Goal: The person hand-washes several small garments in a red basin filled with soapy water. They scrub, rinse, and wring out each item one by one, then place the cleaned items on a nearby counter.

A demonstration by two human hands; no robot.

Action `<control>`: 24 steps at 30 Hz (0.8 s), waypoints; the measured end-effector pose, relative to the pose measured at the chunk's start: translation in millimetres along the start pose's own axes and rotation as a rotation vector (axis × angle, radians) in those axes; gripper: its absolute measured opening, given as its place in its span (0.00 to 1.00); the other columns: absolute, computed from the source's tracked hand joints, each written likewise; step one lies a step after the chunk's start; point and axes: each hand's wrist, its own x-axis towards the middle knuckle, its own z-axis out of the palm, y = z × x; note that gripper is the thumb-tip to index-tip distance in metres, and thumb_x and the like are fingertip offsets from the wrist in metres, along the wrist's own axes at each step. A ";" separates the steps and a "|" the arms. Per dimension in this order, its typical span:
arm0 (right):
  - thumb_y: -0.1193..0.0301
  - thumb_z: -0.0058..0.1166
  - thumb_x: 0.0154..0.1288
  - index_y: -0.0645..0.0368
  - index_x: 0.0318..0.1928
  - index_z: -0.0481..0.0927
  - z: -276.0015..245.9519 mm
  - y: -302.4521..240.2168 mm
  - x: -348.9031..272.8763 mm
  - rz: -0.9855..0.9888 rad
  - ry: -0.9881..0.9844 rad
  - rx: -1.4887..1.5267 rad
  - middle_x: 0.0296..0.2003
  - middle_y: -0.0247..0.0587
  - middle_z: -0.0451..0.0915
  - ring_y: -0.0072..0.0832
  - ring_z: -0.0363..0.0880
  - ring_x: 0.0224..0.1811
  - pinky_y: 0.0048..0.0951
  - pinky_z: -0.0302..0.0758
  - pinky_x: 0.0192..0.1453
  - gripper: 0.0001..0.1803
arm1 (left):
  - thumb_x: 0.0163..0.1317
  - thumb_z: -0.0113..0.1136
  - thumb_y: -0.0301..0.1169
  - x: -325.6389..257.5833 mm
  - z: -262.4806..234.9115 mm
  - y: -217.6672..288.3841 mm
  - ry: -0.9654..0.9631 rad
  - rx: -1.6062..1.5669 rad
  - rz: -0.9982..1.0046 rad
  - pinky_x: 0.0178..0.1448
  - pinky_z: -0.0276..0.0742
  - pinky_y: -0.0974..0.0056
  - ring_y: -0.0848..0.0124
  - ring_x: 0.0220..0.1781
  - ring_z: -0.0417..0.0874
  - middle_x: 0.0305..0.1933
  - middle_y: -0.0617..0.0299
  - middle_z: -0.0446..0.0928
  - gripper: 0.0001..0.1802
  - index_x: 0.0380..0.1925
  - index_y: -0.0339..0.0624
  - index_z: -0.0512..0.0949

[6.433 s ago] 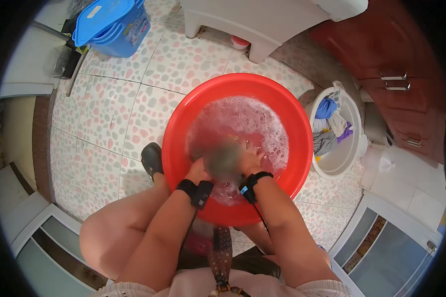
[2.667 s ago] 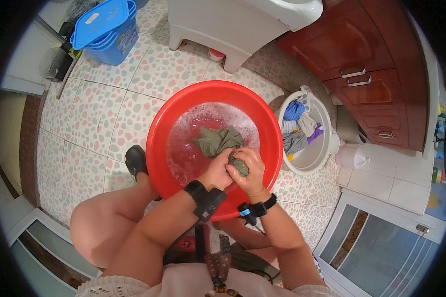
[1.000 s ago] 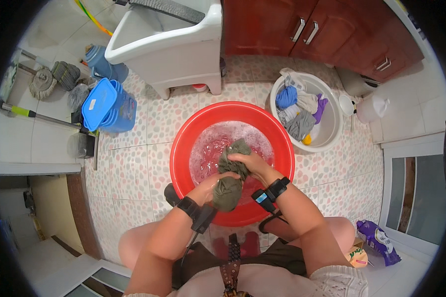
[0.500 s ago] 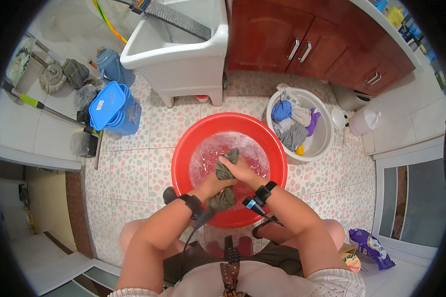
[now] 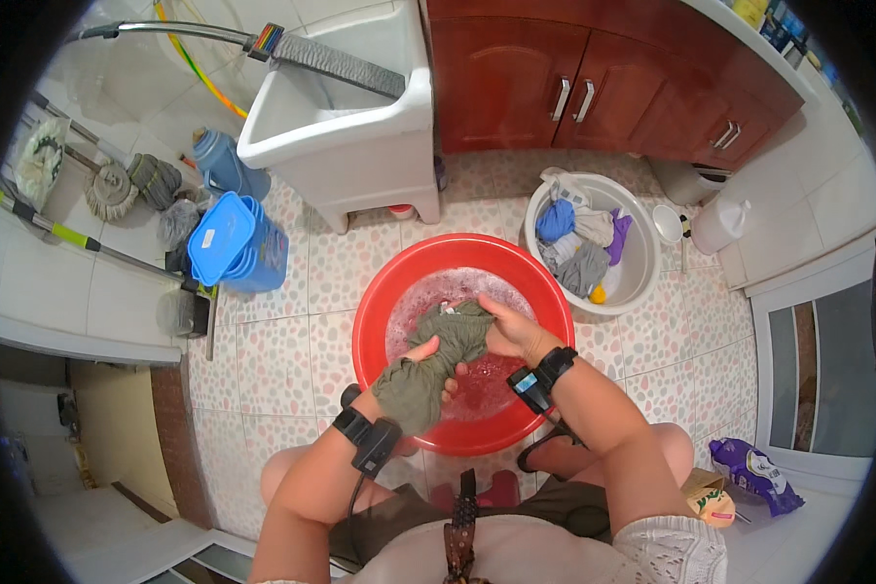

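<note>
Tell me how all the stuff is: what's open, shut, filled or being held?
Green cloth: bunched up, held over the red tub
Red tub: partly filled with foamy water
White tub: partly filled with clothes
Cabinet doors: shut
Blue bucket: lid on top
Purple packet: lying down, can't tell if open

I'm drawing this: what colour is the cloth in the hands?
The cloth is olive green; the head view shows it.
</note>
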 end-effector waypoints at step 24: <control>0.65 0.59 0.58 0.66 0.32 0.80 58.1 2.8 28.3 -0.126 0.584 -1.420 0.26 0.44 0.81 0.29 0.81 0.31 0.33 0.75 0.38 0.14 | 0.55 0.67 0.31 43.4 3.0 -16.1 0.131 1.115 0.631 0.49 0.75 0.62 0.67 0.45 0.81 0.45 0.58 0.81 0.19 0.47 0.37 0.78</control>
